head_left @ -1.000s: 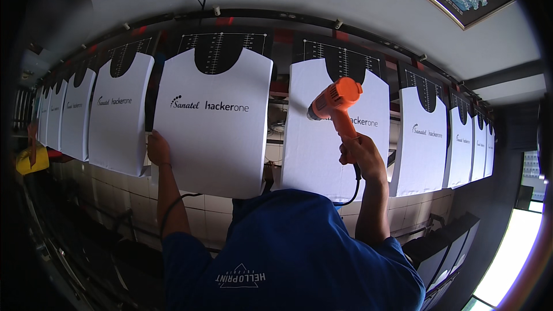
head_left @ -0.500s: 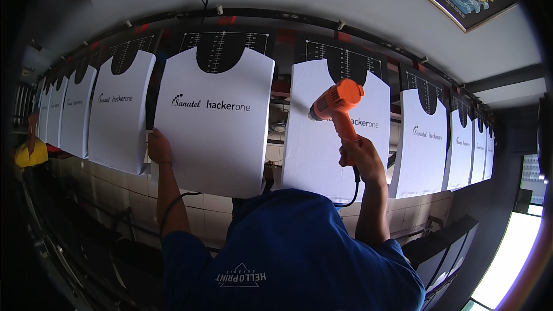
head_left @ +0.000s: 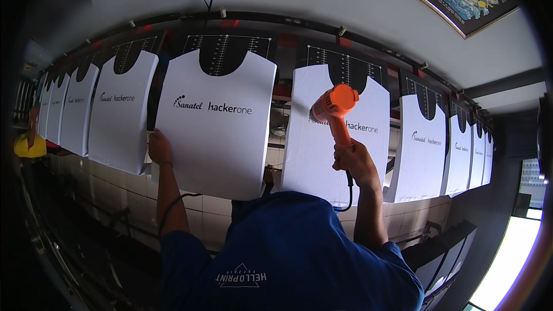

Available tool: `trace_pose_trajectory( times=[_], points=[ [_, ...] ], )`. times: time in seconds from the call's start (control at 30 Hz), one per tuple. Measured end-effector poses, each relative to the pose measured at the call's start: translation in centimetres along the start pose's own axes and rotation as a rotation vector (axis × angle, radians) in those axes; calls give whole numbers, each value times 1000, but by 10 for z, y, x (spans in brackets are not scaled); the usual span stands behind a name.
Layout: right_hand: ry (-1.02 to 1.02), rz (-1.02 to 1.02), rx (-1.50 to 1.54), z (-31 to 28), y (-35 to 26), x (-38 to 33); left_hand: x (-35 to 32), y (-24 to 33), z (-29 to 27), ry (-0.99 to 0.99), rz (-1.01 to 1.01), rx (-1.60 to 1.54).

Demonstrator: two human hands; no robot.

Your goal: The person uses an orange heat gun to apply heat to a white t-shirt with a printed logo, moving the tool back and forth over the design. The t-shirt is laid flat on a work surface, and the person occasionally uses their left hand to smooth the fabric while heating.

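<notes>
Dark lettering (head_left: 213, 105) already sits across the chests of the nearer white shirts (head_left: 213, 155), which lie over black boards (head_left: 222, 64) in a long row, so printing looks done there; whether it is dry, or how much is left, cannot be told. The orange heat gun (head_left: 339, 103) is held over the shirt just right of centre, hiding part of its print. Its dark nozzle (head_left: 315, 113) points left and slightly down toward the cloth, the rounded back facing up to the right; the long axis of its handle (head_left: 341, 131) runs downward, leaning slightly right. The right hand (head_left: 357, 162) is wrapped around that handle. The left hand (head_left: 160, 147) is at the left edge of the neighbouring shirt, fingers partly hidden, so whether it grips cannot be told.
</notes>
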State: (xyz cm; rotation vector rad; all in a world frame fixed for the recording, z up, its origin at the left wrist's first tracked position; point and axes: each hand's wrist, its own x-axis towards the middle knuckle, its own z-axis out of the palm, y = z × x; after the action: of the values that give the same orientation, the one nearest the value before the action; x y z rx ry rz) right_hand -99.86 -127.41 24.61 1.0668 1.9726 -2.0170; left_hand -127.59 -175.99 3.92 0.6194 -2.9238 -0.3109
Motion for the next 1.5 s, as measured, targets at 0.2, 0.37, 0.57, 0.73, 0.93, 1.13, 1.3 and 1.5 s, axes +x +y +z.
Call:
trace_pose_trajectory(
  times=[0.2,0.37,0.57,0.73,0.93,1.13,1.3,1.5],
  points=[
    [14,23,3,2,-1,2,0,-1,2,6,4,-17],
    [-33,-16,58,-5,-2,5,0,-4,1,22,12,-39],
    [-33,-56,93,-8,2,13,-3,2,-4,17,5,-44],
    [13,-44,53,0,-7,10,-4,1,-6,18,15,-28],
    [18,-67,82,-10,10,20,-2,2,-5,15,7,-20],
    [53,-115,94,-15,4,16,-2,-2,-3,7,2,-29],
    [57,-120,58,-9,6,15,-1,0,-1,6,4,-23],
    [51,-100,86,-9,3,13,-2,1,-1,6,11,-19]
  ],
)
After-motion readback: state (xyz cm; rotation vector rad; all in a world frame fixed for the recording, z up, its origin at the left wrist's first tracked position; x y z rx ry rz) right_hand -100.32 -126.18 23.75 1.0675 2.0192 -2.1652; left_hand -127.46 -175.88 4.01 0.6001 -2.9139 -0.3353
